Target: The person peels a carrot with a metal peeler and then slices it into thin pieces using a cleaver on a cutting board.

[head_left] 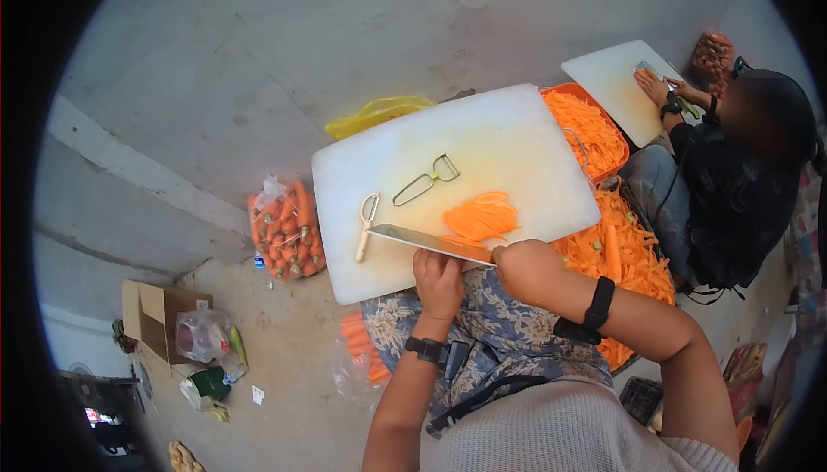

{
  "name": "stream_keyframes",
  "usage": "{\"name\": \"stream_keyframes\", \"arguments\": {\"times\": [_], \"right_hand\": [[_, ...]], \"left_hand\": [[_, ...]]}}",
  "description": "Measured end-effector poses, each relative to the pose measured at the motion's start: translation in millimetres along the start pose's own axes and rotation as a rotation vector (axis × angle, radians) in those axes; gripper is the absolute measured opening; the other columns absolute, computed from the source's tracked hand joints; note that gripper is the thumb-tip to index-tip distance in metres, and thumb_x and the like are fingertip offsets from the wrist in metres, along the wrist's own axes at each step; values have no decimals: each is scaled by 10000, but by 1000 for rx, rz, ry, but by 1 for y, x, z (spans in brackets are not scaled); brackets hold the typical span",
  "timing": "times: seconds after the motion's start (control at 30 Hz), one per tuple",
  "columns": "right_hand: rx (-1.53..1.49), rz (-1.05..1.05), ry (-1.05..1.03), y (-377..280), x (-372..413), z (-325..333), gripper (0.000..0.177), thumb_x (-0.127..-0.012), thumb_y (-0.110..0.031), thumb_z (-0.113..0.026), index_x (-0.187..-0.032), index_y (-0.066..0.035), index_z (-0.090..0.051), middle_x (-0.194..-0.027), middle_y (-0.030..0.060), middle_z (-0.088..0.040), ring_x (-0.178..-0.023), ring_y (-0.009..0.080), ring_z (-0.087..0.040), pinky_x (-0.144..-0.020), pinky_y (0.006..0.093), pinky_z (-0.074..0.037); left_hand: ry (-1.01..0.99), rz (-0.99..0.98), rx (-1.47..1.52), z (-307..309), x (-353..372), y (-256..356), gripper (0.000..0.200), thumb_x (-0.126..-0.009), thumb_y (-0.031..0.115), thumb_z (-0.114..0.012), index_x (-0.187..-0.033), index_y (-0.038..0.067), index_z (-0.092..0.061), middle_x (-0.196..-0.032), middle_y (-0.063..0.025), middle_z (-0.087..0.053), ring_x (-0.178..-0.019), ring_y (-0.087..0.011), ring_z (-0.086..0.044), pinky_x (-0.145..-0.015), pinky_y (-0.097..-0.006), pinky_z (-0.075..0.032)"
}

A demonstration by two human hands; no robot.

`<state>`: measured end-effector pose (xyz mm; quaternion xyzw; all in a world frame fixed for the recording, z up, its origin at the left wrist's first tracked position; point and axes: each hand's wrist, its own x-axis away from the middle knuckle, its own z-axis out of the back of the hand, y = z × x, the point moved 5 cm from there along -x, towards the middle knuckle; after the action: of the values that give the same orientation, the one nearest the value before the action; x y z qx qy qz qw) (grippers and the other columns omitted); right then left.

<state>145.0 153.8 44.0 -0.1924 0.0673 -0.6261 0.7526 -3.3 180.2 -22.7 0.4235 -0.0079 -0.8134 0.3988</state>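
My right hand [527, 272] is closed round the handle of a kitchen knife [418, 238]. Its blade points left across the near part of a large white cutting board [396, 162]. My left hand [438, 281] is at the near side of the blade with fingers bent together; whatever they hold is hidden by the blade. Thin carrot slices [482, 216] lie fanned in a pile just beyond the knife. Left of the blade tip rests a white-handled peeler [365, 229]. Farther up the board lies a metal Y-shaped peeler [428, 181].
Shredded carrot fills an orange tub [626, 152] and a dark container [648, 267] at the right. Bagged carrots [289, 232] stand left of the board. A co-worker [732, 170] cuts at another board [594, 77]. A cardboard box [155, 317] sits on the floor.
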Motion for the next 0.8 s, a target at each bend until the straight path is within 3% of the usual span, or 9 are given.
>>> {"name": "stream_keyframes", "arguments": {"times": [0.23, 0.37, 0.57, 0.63, 0.7, 0.77, 0.8], "right_hand": [[20, 23, -5, 3, 2, 0, 110, -756, -103, -593, -803, -18, -647, -651, 181, -634, -607, 341, -643, -567, 437, -517], [35, 32, -57, 9, 9, 6, 107, -746, -90, -599, -815, -23, -646, -636, 178, -626, -583, 346, -629, -549, 439, -507], [-10, -91, -222, 7, 13, 18, 113, -686, -33, -616, -778, 1, -671, -707, 209, -647, -681, 360, -661, -610, 443, -532], [6, -114, -266, 5, 7, 19, 95, -681, -31, -619, -754, 3, -669, -713, 210, -649, -689, 362, -661, -614, 445, -533], [23, -128, -304, 7, 3, 17, 79, -676, -30, -621, -730, 6, -667, -719, 210, -650, -697, 364, -661, -618, 448, -534], [45, -49, -328, 8, 1, 14, 150, -746, -60, -582, -872, -16, -651, -640, 187, -616, -599, 359, -626, -557, 457, -501], [49, -56, -333, 6, -2, 17, 150, -746, -60, -582, -872, -16, -651, -640, 187, -616, -599, 359, -626, -557, 457, -501]], "left_hand": [[-21, -17, 51, 3, -3, -5, 248, -713, 30, -645, -956, 56, -687, -999, -120, -591, -989, -352, -562, -892, -486, -468], [-84, 77, 84, 3, -2, -12, 236, -711, 27, -646, -941, 55, -689, -992, -116, -594, -972, -337, -574, -913, -477, -480], [-10, -12, 134, 3, -2, -11, 240, -700, 4, -653, -935, 41, -689, -954, -98, -600, -964, -297, -578, -946, -488, -483], [-37, -27, 129, 6, -9, -11, 237, -644, -24, -729, -866, 26, -664, -948, -113, -586, -896, -329, -584, -838, -457, -497], [-30, -11, 132, 5, -8, -12, 243, -651, -5, -706, -889, 34, -677, -941, -94, -589, -923, -299, -575, -888, -474, -492], [-20, 0, 134, 6, -9, -14, 256, -659, 14, -683, -913, 42, -690, -934, -75, -592, -949, -269, -566, -937, -491, -488], [-36, -6, 157, 6, -9, -16, 249, -659, 15, -681, -906, 44, -690, -931, -72, -589, -948, -265, -564, -936, -488, -489]]}}
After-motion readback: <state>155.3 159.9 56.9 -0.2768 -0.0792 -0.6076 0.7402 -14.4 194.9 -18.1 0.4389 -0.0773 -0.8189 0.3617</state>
